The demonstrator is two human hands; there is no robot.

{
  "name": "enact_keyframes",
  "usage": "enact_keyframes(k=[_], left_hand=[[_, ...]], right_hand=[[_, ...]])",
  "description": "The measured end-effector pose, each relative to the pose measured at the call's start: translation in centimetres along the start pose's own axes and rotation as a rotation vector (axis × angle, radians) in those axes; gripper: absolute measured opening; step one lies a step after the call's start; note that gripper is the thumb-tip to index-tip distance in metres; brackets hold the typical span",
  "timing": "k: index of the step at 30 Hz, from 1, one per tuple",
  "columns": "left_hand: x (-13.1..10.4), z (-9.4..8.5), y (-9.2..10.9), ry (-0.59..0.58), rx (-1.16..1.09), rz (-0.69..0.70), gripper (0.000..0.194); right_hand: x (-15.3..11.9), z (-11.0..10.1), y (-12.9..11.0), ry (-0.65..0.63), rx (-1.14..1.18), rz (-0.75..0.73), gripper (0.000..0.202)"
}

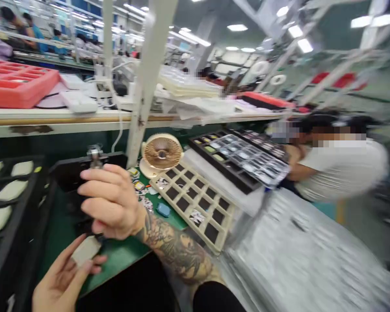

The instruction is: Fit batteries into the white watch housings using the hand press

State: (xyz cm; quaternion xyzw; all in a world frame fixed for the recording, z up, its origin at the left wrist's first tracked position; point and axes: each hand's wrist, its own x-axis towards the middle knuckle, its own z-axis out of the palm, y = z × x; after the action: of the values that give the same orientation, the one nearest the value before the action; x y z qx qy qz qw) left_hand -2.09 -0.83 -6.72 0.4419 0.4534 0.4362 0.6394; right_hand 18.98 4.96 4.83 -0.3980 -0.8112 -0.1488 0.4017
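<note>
At the lower left of the frame, the left hand holds a small off-white casing pinched between thumb and fingers, the hand part closed and the face of the casing showing. Just above it, the right hand is loosely curled, back of the hand towards the camera, in front of a dark fixture topped by a metal clamp; its fingertips are partly hidden and the picture is smeared, so I cannot tell whether it grips anything. Handling the casing well would mean holding it by its edges, lightly but squarely, with the thumb off the broad face (pale plastic, if that is what it is, would likely show smudges). Keeping it low over the green mat would soften any slip. Similar pale casings sit in the black tray at the left edge, so the elbow and wrist should stay clear of them.
</note>
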Motion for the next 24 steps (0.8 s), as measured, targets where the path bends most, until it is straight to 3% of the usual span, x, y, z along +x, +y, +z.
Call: enact_keyframes(k=[2,3,6,8,10,14,16,18,21,24], left_hand=[[-0.4,0.3,0.1,-0.037,-0.052,-0.017,0.062],[-0.4,0.5,0.2,-0.053,-0.069,-0.018,0.055],[0.4,0.3,0.4,-0.112,-0.109,0.004,0.047],[0.9,-0.2,0.6,-0.127,-0.122,0.046,0.042],[1.0,-0.9,0.6,-0.101,-0.081,0.109,0.037],[0.5,-2.0,0.1,-0.036,0.149,0.238,0.035],[0.3,-2.0,-0.2,-0.055,0.226,0.291,0.036],[0.2,-1.8,-0.3,-0.087,0.295,0.372,0.037],[0.0,-1.4,0.3,-0.096,0.446,0.569,0.039],[0.0,-1.3,1.2,-0.042,0.588,0.723,0.039]], right_hand=[[2.1,-0.3,-0.4,0.136,0.095,-0.018,0.037],[3.0,-0.8,-0.9,0.272,0.156,0.029,0.04],[4.3,-2.8,-2.6,0.51,0.242,0.287,0.049],[3.1,-3.4,-3.5,0.592,0.184,0.355,0.052],[-0.2,-2.7,-4.4,0.603,0.143,0.353,0.038],[-8.3,1.4,-5.4,0.099,0.262,0.496,0.032],[-10.4,3.8,-5.2,-0.136,0.16,0.537,0.044],[-10.7,5.6,-4.6,-0.313,0.017,0.506,0.053],[-9.5,6.8,-3.4,-0.472,-0.113,0.474,0.052],[-9.3,6.2,-3.0,-0.447,-0.036,0.539,0.051]])
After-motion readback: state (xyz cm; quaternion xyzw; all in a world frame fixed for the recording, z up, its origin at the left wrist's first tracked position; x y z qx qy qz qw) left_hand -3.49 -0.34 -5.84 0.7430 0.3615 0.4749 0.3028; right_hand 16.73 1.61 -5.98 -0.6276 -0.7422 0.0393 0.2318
